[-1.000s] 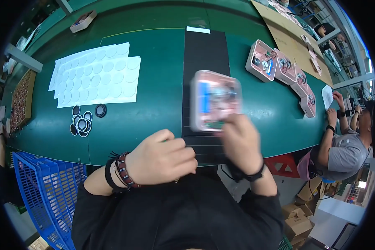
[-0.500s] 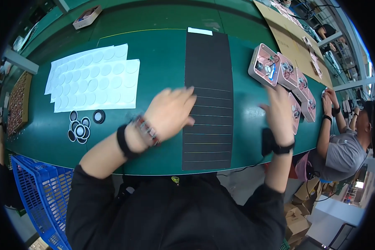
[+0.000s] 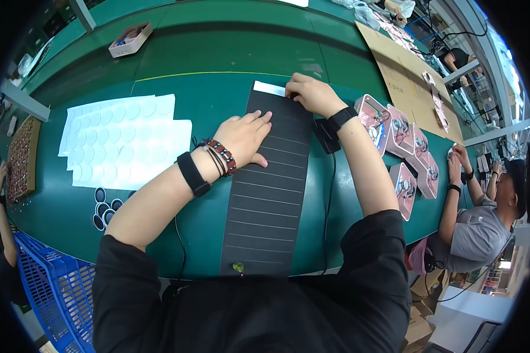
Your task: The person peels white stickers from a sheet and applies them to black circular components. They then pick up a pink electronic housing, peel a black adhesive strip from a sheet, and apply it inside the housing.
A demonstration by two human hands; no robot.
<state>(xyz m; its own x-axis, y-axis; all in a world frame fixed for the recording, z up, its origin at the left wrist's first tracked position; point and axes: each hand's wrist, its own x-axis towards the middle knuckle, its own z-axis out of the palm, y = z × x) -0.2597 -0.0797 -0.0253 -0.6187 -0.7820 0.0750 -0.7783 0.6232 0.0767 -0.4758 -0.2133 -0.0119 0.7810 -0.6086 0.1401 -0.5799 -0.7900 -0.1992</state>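
Note:
A long black sheet (image 3: 264,215) scored with several pale cross lines lies on the green table, slightly slanted, with a white strip (image 3: 270,89) at its far end. Flat on the upper left part of this sheet, my left hand (image 3: 241,139) has its fingers stretched out. My right hand (image 3: 313,94) is at the far right corner, fingers curled and pinching the sheet's edge beside the white strip; the fingertips are partly hidden. Left of the sheet are white sheets of round stickers (image 3: 126,150). Black-rimmed discs (image 3: 103,209) lie below them, partly behind my left forearm.
Several pink open boxes with wired parts (image 3: 401,130) stand to the right, beside a cardboard sheet (image 3: 394,70). Another pink box (image 3: 131,40) sits at the far left. A blue crate (image 3: 53,282) is at lower left. A person in grey (image 3: 480,232) works at the right.
My right hand has swung from beside the boxes to the sheet's far corner and closed there. The black sheet now slants, its near end further left. The whole view has shifted.

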